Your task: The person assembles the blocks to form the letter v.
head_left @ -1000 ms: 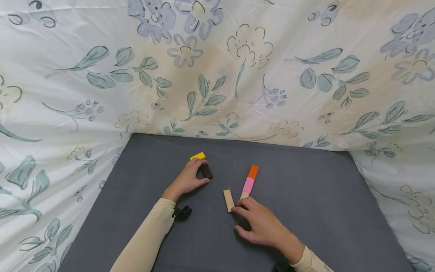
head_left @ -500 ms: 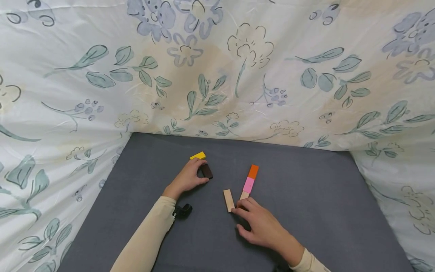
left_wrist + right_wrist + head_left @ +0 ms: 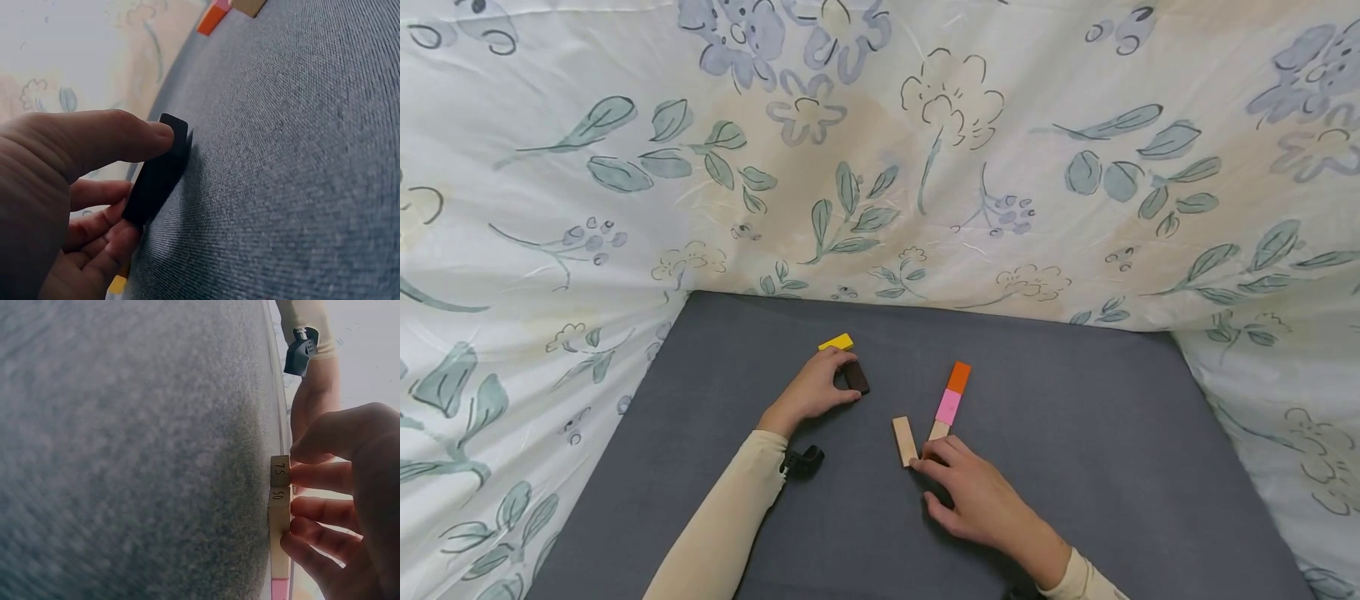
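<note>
My left hand (image 3: 808,387) pinches a dark brown wooden block (image 3: 856,377) by its ends, thumb on the near end and fingertips on the far end. In the left wrist view this block (image 3: 156,184) shows close over the cloth. A yellow block (image 3: 837,342) lies just beyond those fingers. My right hand (image 3: 977,492) has its fingertips on two plain wooden blocks, with the thumb held apart. One plain block (image 3: 904,442) slants to the left; the other (image 3: 939,430) is partly hidden by the fingers. The right wrist view shows their ends marked 75 (image 3: 280,470) and 50 (image 3: 279,497).
A pink block (image 3: 948,407) and an orange block (image 3: 958,377) continue in line beyond the right plain block. Dark grey cloth (image 3: 1075,417) covers the table. Floral fabric (image 3: 880,167) hangs behind and at both sides. A black wrist device (image 3: 805,463) sits at the left sleeve.
</note>
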A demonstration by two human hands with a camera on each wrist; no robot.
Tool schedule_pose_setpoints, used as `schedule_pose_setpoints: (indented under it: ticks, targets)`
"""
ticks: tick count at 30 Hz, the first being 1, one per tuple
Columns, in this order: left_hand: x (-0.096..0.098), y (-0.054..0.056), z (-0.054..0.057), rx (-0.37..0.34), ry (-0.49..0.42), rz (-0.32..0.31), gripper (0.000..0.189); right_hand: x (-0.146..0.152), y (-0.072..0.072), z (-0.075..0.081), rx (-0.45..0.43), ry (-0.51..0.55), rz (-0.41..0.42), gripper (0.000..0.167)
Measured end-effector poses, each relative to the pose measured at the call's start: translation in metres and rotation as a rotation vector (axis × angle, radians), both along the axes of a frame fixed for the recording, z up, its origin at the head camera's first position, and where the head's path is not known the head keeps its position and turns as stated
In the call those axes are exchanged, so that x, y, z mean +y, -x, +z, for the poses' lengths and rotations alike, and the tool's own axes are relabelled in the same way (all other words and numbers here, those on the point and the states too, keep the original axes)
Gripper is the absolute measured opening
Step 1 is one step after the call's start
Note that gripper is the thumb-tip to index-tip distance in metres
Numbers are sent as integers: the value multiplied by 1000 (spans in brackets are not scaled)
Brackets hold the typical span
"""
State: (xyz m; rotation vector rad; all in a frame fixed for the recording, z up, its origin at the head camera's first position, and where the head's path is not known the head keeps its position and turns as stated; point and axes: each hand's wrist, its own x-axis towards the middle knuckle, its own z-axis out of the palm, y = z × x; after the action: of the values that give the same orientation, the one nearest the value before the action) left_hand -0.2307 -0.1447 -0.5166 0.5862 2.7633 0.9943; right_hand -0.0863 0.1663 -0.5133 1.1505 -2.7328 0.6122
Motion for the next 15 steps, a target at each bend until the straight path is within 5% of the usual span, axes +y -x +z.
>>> schedule_pose_setpoints:
  ticks: [15]
  targets:
    - [13,-4,17,4,-13,-21,62,-1,0,1,2,-32,-1,35]
